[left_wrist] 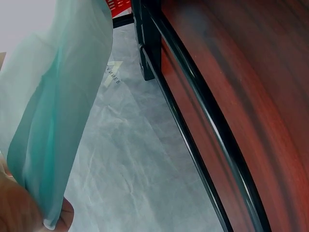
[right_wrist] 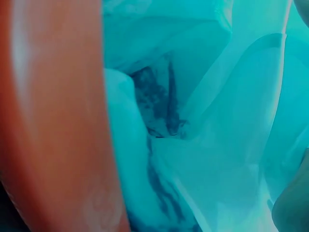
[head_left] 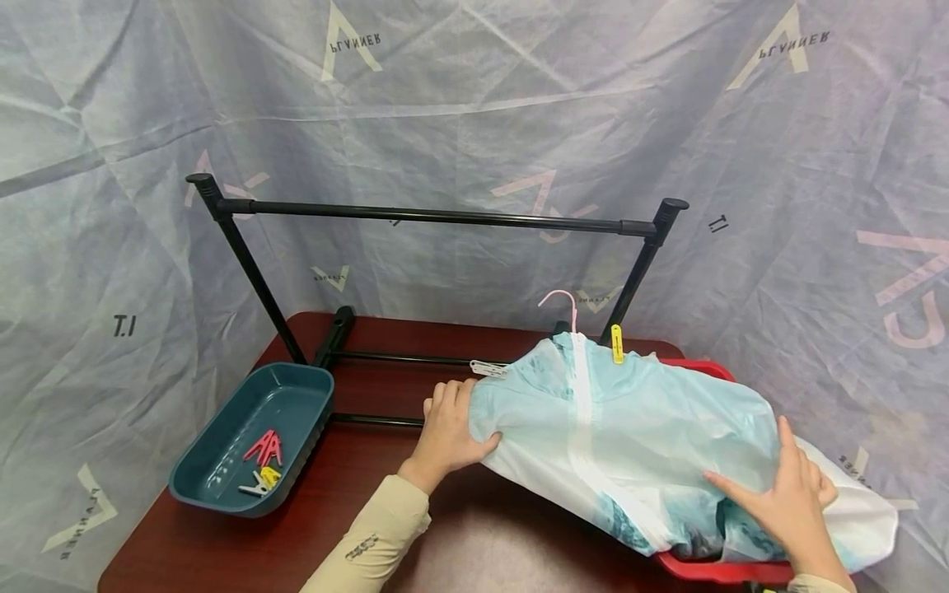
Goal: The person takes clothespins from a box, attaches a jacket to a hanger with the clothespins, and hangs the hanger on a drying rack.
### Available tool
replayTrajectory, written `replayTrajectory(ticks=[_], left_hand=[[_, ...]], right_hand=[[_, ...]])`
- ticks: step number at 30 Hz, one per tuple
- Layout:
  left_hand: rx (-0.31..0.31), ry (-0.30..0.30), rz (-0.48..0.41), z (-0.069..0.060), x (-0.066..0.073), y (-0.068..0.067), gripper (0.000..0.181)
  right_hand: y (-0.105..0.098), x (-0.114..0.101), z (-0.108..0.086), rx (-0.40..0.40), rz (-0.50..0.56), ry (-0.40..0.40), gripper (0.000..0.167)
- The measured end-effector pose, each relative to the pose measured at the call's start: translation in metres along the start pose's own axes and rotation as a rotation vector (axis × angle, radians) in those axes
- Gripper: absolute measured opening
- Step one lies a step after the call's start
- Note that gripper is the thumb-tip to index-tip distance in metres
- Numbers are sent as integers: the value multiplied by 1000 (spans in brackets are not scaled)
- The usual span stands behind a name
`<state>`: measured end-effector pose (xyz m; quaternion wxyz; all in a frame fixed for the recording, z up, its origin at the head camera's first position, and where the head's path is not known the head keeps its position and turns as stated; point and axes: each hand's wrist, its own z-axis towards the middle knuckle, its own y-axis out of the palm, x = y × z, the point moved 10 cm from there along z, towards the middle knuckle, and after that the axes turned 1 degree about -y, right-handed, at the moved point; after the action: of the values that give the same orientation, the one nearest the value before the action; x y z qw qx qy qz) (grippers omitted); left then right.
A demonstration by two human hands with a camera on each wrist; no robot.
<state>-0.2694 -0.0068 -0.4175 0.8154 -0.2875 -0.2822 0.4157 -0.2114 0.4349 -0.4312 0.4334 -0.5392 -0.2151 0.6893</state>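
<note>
A pale blue and white garment (head_left: 667, 412) hangs on a pink hanger (head_left: 574, 311), its hook standing above the collar. A yellow clip (head_left: 617, 344) and a white clip (head_left: 489, 369) are at its upper edge. My left hand (head_left: 448, 428) grips the garment's left edge; in the left wrist view, fingers (left_wrist: 19, 208) pinch the fabric (left_wrist: 72, 96). My right hand (head_left: 793, 498) lies against the garment's right part, thumb and fingers spread. In the right wrist view, folds of fabric (right_wrist: 217, 159) fill the middle, and part of the hand (right_wrist: 292, 203) shows at the right edge.
Behind the garment stands a black rack (head_left: 437, 216) with a high crossbar. A red basket (head_left: 712, 368) is partly under the garment at right. At left, a dark teal tray (head_left: 222, 412) holds pink clips (head_left: 265, 447), a yellow clip (head_left: 270, 476) and a white clip (head_left: 254, 487).
</note>
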Motion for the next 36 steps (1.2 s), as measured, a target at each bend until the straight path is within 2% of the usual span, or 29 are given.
replayTrajectory(ticks=[6, 20, 24, 28, 36], left_hand=[[7, -21, -7, 1, -3, -1, 87], [-42, -88, 22, 0, -9, 4, 87], [-44, -107, 29, 0, -11, 5, 87], [-44, -112, 27, 0, -12, 6, 87], [-82, -137, 34, 0, -12, 8, 88]], right_hand=[[5, 2, -1, -9, -2, -10, 132], [27, 5, -7, -144, -70, -21, 130], [35, 2, -11, -172, -111, -50, 131], [41, -4, -15, -184, -109, -80, 134], [50, -19, -22, -184, -130, -142, 140]])
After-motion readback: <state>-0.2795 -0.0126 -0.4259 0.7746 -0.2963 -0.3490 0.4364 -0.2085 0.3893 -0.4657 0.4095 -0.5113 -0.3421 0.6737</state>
